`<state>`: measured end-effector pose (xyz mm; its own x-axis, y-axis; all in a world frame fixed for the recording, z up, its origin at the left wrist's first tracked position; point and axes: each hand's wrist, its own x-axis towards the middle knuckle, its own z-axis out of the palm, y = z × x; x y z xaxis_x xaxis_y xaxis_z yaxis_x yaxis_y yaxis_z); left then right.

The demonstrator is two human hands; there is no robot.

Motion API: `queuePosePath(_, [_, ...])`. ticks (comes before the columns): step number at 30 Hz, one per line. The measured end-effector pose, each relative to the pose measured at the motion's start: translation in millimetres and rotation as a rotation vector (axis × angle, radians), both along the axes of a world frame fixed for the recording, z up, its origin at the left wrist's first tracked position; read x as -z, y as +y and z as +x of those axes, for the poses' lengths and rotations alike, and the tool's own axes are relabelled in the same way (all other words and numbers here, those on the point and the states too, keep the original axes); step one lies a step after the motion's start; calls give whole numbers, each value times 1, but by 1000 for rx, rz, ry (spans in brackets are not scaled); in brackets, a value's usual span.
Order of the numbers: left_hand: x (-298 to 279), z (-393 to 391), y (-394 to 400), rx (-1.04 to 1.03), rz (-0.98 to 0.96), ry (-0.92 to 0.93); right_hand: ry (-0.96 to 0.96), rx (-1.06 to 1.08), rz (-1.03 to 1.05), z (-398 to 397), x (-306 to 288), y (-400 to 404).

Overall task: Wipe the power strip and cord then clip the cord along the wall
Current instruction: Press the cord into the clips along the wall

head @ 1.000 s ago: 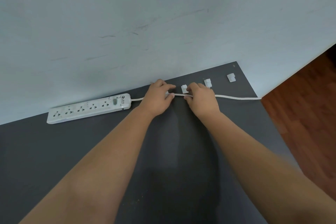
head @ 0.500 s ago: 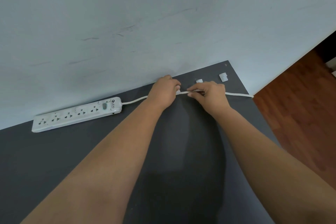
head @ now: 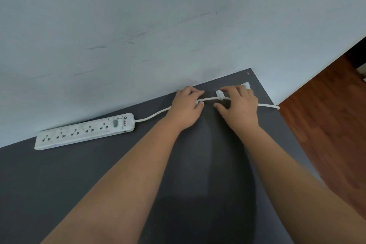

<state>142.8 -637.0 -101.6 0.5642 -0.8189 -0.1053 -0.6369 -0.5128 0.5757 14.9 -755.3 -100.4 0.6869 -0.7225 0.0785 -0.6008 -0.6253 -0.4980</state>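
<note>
A white power strip (head: 85, 130) lies on the dark grey table (head: 99, 174) along the pale wall. Its white cord (head: 152, 116) runs right to the table's right edge. My left hand (head: 186, 109) pinches the cord close to the wall. My right hand (head: 239, 107) rests over the cord just to the right, its fingers at a white clip (head: 220, 94) through which the cord passes. A second white clip (head: 246, 86) shows behind my right hand's fingers. The first clip is hidden under my left hand.
The pale blue wall (head: 158, 25) carries scuff marks and rises straight behind the table. The table ends at the right (head: 277, 106), where a reddish wooden floor (head: 326, 115) lies below.
Both hands slid right along the cord. The right hand moved from the first clip to the middle one, and the left hand now covers the first clip.
</note>
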Motion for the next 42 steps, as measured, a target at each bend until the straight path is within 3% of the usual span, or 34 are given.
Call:
queuePosePath(4, [-2,-11,-25,13,-26,-15,67,82,81,-20,0,-23])
queuePosePath(8, [-8,-10,-53,-22,-25,32,0,54,98,-24,4,-33])
queuePosePath(13, [-24,2,-73,14,114,126,-77,61,48,-28,14,-37])
queuePosePath(20, [-21,-12,-77,318,251,-382,-49,47,-154,-27,23,-28])
queuePosePath(23, [-18,-17,-76,308,254,-451,-69,65,-152,-26,24,-29])
queuePosePath(33, [-10,-13,-70,316,141,-432,-10,127,-40,-13,20,-38])
queuePosePath(38, [-8,-27,-92,192,29,-119,-64,192,-85,-55,21,-52])
queuePosePath(42, [-1,-36,-117,153,-8,-38,-75,302,-59,-71,26,-60])
